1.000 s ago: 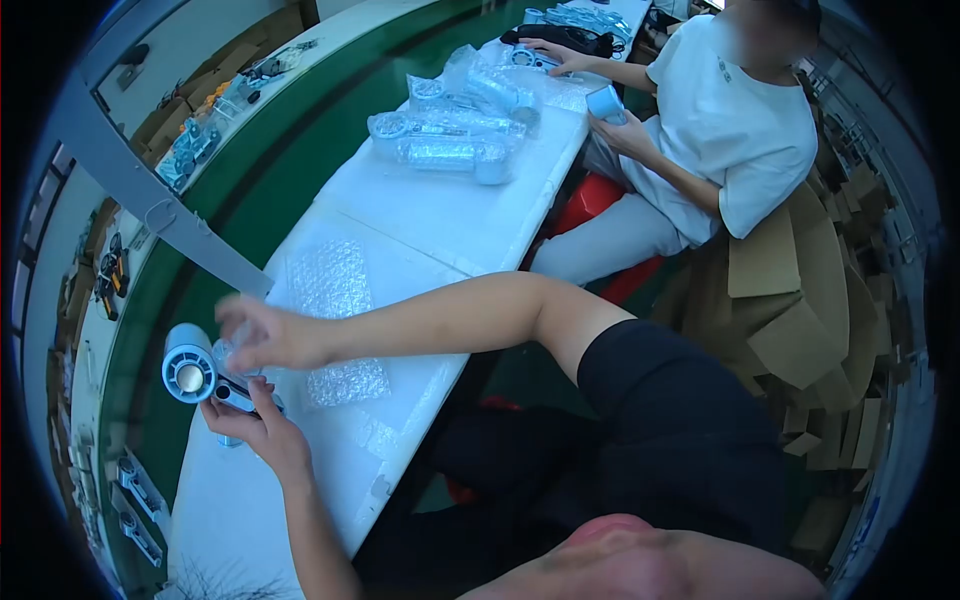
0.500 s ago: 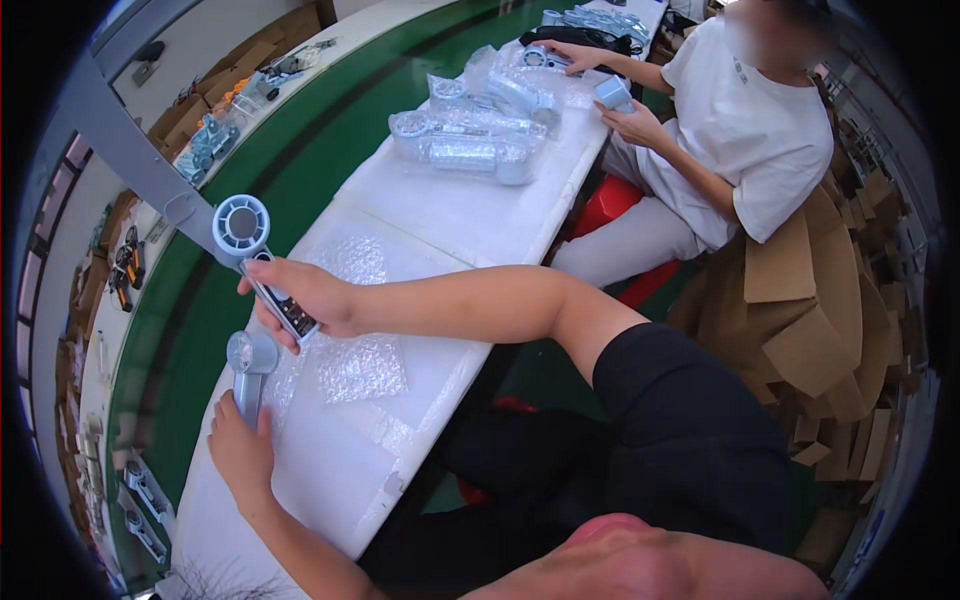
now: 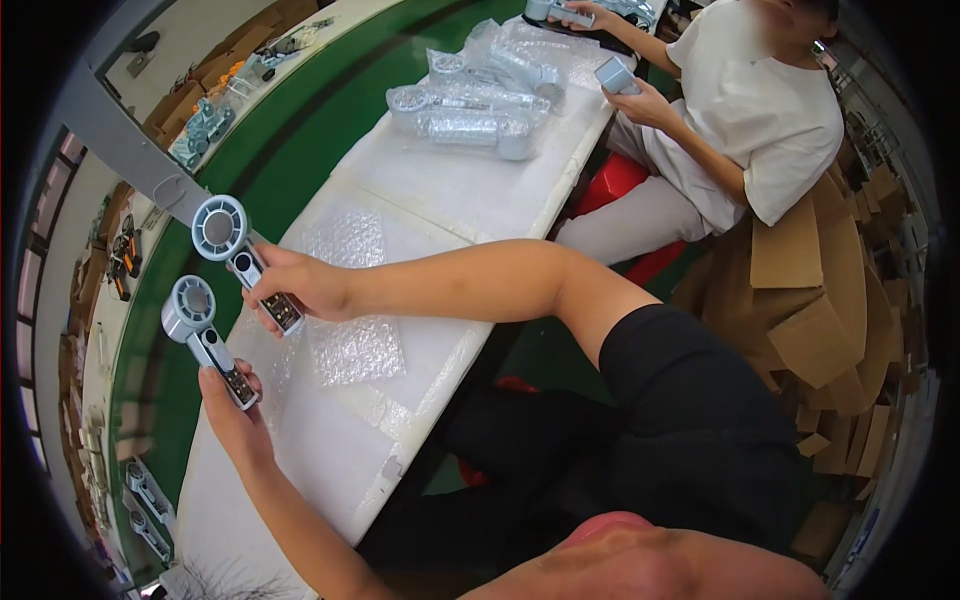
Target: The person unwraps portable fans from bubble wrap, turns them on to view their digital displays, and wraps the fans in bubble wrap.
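Note:
My right hand grips a light blue handheld fan by its handle. Its round grille points up and leftward, and a dark panel along the handle shows inner parts. Lower down, my left hand is wrapped round the handle of a second handheld fan, held at a similar tilt, with a similar dark panel facing up. The two fans are side by side, apart from each other. Beneath and beside my right hand, a sheet of bubble wrap lies on the white table.
Several bubble-wrapped fans lie farther up the table. Beyond them a seated co-worker holds light blue parts in both hands. Cardboard boxes are piled at right. A green belt runs behind the table, with more fans at lower left.
My left hand has raised its fan from the table and turned it so the grille and panel show. My right hand's fan has shifted slightly left. The co-worker's hands have moved upward.

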The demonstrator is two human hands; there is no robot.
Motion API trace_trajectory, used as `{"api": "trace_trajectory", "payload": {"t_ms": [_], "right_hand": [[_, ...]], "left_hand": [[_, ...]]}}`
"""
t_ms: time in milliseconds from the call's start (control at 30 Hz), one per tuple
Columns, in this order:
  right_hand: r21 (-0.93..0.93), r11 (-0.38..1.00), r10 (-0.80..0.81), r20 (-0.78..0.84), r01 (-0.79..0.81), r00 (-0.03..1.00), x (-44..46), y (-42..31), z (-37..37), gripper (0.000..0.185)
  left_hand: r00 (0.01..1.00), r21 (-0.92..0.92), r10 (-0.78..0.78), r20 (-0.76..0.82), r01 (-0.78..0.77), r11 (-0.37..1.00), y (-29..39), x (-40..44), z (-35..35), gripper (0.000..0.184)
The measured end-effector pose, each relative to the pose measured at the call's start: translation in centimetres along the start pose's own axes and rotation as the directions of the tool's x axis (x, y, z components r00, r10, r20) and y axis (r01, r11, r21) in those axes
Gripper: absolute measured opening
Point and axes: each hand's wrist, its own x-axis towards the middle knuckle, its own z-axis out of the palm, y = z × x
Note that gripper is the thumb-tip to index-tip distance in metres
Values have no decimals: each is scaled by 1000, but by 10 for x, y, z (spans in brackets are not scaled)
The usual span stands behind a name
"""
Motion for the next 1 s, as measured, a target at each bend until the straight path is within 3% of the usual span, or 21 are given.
{"api": "trace_trajectory", "payload": {"t_ms": [67,233,400,600,733,1000], "right_hand": [[-1,1000,-25,-1,25,1000,2,4,-1,29],[-34,999,-3,23,4,1000,0,9,-2,34],[9,1000,18,60,-18,998,0,16,-1,38],[-83,993,82,31,-79,996,-5,18,3,40],[44,995,85,14,-85,996,-5,22,6,42],[31,996,79,54,-81,995,-6,17,7,37]], "left_hand": [[999,-364,-17,34,29,931,3,-6,7,30],[973,-604,-112,203,215,767,-17,-3,11,35],[942,-582,-150,301,306,753,-17,-6,26,33],[957,-598,-167,236,279,751,-12,-13,37,40],[968,-563,-26,250,167,810,-19,-9,28,51],[963,-559,55,265,107,822,-20,-12,32,60]]}}
